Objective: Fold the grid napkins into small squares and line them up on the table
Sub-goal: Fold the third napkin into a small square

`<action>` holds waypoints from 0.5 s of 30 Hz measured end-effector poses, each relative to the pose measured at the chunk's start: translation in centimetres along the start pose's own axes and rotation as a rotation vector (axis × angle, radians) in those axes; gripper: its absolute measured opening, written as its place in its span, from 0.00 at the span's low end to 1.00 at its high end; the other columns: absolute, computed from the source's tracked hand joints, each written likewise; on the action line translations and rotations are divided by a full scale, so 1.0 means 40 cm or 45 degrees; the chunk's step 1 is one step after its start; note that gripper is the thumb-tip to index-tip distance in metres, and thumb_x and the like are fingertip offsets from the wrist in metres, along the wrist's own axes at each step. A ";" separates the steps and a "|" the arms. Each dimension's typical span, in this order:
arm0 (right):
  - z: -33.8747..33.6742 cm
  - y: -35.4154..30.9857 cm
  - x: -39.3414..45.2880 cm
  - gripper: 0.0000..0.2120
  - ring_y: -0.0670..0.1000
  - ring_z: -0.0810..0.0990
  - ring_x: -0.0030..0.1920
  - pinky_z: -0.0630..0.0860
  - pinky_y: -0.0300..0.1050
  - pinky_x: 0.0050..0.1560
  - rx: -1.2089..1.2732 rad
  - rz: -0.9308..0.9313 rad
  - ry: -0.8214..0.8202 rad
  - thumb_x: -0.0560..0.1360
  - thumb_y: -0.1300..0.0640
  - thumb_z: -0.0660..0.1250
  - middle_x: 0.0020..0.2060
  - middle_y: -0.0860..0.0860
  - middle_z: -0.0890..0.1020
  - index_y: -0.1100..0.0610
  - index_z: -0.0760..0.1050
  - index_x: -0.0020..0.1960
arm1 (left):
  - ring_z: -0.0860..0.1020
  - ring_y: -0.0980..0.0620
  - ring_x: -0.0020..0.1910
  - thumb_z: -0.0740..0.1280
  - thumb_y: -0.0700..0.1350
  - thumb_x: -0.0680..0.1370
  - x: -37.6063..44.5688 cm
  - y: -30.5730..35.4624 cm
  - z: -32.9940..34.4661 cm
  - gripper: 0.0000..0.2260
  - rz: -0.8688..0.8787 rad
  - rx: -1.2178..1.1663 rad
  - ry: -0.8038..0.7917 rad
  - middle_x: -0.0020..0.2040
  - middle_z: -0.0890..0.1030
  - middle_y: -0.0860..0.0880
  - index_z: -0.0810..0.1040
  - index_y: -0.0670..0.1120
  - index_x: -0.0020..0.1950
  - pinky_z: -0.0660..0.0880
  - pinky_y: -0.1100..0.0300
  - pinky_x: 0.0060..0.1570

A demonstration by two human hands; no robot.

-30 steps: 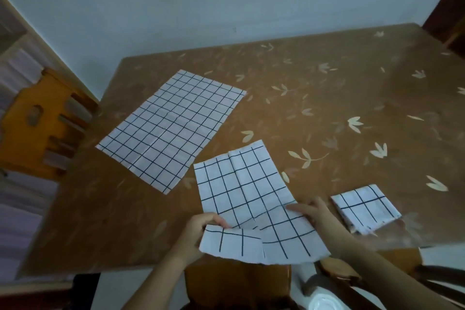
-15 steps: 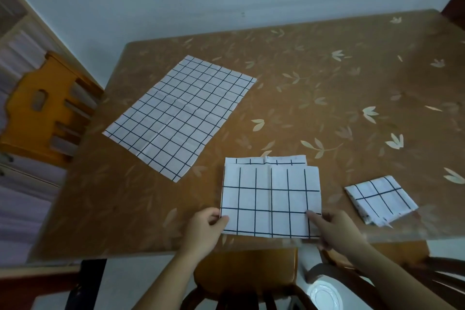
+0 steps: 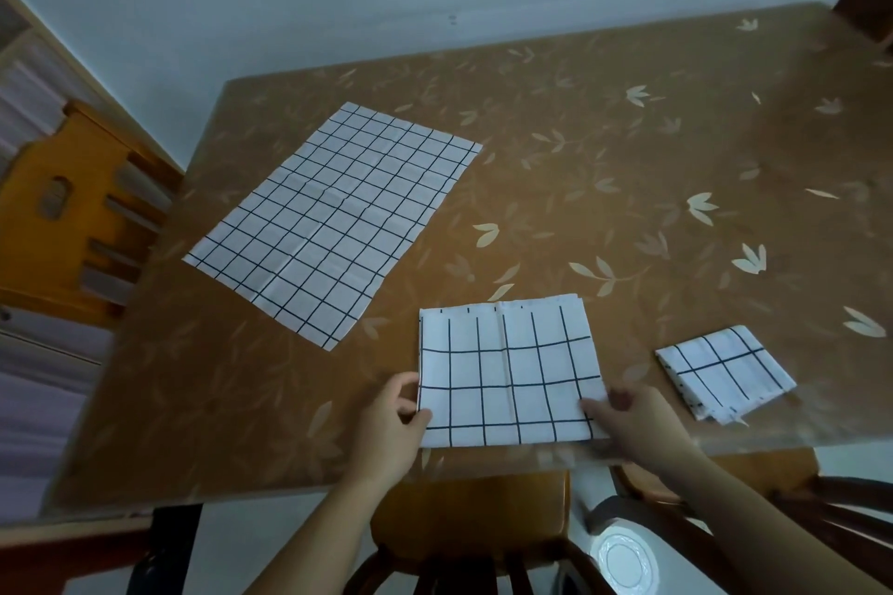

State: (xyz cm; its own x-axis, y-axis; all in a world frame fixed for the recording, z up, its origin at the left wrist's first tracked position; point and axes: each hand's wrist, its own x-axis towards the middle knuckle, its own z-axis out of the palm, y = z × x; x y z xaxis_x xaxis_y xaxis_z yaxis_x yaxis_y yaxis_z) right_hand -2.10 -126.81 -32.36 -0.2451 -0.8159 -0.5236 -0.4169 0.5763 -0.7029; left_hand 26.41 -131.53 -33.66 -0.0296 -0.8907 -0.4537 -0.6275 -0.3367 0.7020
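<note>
- Where a second ago the middle napkin [image 3: 507, 372] lay mostly open with its near edge lifted, it now lies doubled and flat near the front edge of the table [image 3: 628, 150], its far edges nearly lined up, with a thin strip of the lower layer showing.
- That puts one fold done on this piece; judging by the finished square [image 3: 722, 374] to the right, it seems to need at least one more fold to match.
- The left hand [image 3: 386, 430] pinches the napkin's near left edge, thumb on top and fingers curled beside it.
- The right hand [image 3: 638, 420] holds the near right corner, fingers laid over the cloth; whether the thumb is tucked under, I cannot tell.
- The third napkin [image 3: 333, 217] lies fully open and untouched at the far left, well apart from the other two, so the task looks roughly a third done.
- All three are thin white cloth with a black grid, limp enough to hold old crease lines; one crease runs down the middle of the doubled piece.
- The square is several layers thick, its cut edges slightly fanned at the near corner.
- The table is brown and glossy with a pale leaf print.
- Wooden chairs [image 3: 63, 213] stand at the left and front.
</note>
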 end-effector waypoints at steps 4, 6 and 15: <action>0.009 0.000 0.023 0.08 0.50 0.81 0.38 0.76 0.44 0.39 -0.060 0.065 -0.012 0.75 0.52 0.70 0.34 0.51 0.82 0.56 0.79 0.41 | 0.80 0.57 0.44 0.69 0.43 0.78 0.013 -0.007 0.007 0.21 0.003 0.010 0.037 0.46 0.81 0.53 0.69 0.54 0.68 0.78 0.66 0.37; 0.014 0.011 0.035 0.06 0.50 0.83 0.41 0.80 0.50 0.46 -0.052 0.085 0.011 0.74 0.52 0.70 0.38 0.50 0.84 0.54 0.80 0.43 | 0.80 0.56 0.44 0.69 0.43 0.78 0.014 -0.011 0.011 0.22 0.010 0.040 0.059 0.46 0.81 0.53 0.68 0.54 0.69 0.77 0.68 0.35; 0.031 0.020 0.042 0.07 0.46 0.80 0.38 0.76 0.43 0.38 -0.184 0.070 0.127 0.75 0.49 0.68 0.36 0.47 0.82 0.53 0.79 0.44 | 0.64 0.50 0.72 0.57 0.57 0.79 0.006 0.018 0.101 0.20 0.676 0.783 0.207 0.72 0.68 0.56 0.67 0.57 0.72 0.60 0.51 0.68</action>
State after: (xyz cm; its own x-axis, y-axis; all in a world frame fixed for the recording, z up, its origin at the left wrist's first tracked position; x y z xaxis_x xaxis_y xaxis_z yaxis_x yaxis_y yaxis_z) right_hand -1.77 -127.65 -34.38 -0.3532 -0.7883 -0.5039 -0.5201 0.6131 -0.5946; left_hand 22.83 -130.73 -35.47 -0.3585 -0.9331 -0.0283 -0.8768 0.3261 0.3535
